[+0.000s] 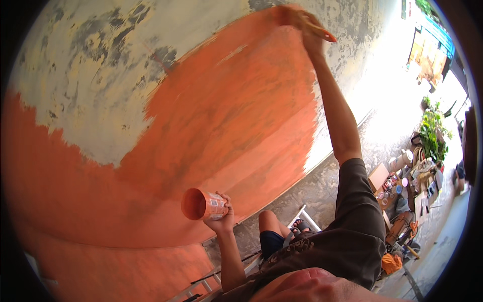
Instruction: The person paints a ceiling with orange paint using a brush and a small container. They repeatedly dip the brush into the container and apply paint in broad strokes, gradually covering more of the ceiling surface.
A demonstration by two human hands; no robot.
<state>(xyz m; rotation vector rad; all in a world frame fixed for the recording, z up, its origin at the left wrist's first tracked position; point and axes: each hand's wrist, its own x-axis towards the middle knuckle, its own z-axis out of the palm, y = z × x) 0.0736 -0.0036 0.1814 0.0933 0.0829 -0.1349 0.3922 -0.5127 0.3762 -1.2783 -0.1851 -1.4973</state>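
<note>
My right hand [312, 40] is raised high, closed round the handle of a paintbrush [291, 18], its orange-loaded bristles against the wall [226, 100] at the top edge of a fresh orange area. The upper left of the wall is pale, patchy grey and cream. Lower down, my left hand [222, 215] grips an orange-coated paint container [196, 204], tilted sideways in this view with its open mouth toward the left.
Below me are parts of a metal ladder [299, 216] and my legs in sandals on a patterned floor [282, 206]. Along the right lies a pile of boxes, buckets and tools [402, 191] beside green plants [433, 131]. A bright opening shows at the upper right.
</note>
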